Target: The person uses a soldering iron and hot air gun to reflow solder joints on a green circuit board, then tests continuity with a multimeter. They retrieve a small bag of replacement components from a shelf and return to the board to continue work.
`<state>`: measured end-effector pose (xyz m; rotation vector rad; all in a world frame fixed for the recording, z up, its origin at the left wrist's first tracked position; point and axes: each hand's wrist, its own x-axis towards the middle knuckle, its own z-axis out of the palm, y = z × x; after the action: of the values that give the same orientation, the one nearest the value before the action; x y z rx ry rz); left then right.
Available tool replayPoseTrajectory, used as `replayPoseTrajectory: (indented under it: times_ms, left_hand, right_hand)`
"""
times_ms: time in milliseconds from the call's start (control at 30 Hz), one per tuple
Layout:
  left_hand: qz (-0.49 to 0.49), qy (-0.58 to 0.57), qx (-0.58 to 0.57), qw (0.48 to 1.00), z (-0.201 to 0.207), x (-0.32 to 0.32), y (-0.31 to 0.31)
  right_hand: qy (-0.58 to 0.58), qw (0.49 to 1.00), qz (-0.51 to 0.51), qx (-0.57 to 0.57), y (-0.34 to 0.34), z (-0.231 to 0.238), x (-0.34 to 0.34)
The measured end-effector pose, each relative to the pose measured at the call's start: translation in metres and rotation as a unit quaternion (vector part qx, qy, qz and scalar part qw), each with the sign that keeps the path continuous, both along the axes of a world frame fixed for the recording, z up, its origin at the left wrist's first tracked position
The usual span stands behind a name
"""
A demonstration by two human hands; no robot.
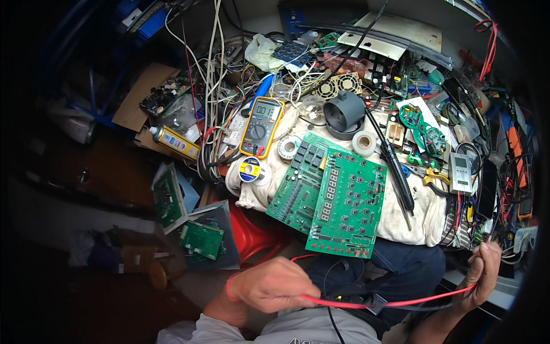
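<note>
Both hands (278, 285) (484, 268) curl closed around red cable (350, 305).

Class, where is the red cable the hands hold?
In the head view, the red cable runs across the lower right, from the left hand to the right hand, below the green digit-display board.

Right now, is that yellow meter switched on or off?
On: the yellow multimeter has dark digits showing on its screen.
</note>
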<state>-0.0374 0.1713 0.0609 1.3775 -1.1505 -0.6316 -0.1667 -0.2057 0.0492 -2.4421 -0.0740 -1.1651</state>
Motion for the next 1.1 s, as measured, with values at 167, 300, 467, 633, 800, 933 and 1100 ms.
replayPoseTrajectory:
  times_ms: [167,300,467,633,800,933,1100]
  left_hand:
    - [-0.003,-0.104,0.010,0.995,0.006,0.026,0.019]
    - [0.512,-0.140,0.138,0.836,-0.012,0.106,0.039]
    - [0.521,-0.303,0.482,0.636,-0.048,0.224,0.042]
    - [0.434,-0.324,0.592,0.597,-0.078,0.251,0.035]
    - [0.410,-0.403,0.530,0.624,-0.088,0.251,0.043]
    - [0.377,-0.419,0.505,0.654,-0.084,0.252,0.050]
    - [0.395,-0.423,0.508,0.637,-0.057,0.231,0.033]
  right_hand:
    - [-0.055,0.966,0.015,0.253,0.005,-0.037,0.002]
    - [-0.082,0.945,0.058,0.310,0.029,-0.040,0.006]
    - [-0.088,0.956,0.095,0.262,0.048,-0.026,0.011]
    - [-0.086,0.960,0.122,0.238,0.044,-0.019,0.008]
    - [-0.081,0.944,0.149,0.282,0.045,-0.022,0.018]
    - [-0.053,0.937,0.198,0.282,0.055,-0.024,0.027]
    - [0.018,0.938,0.252,0.237,0.058,-0.023,0.029]
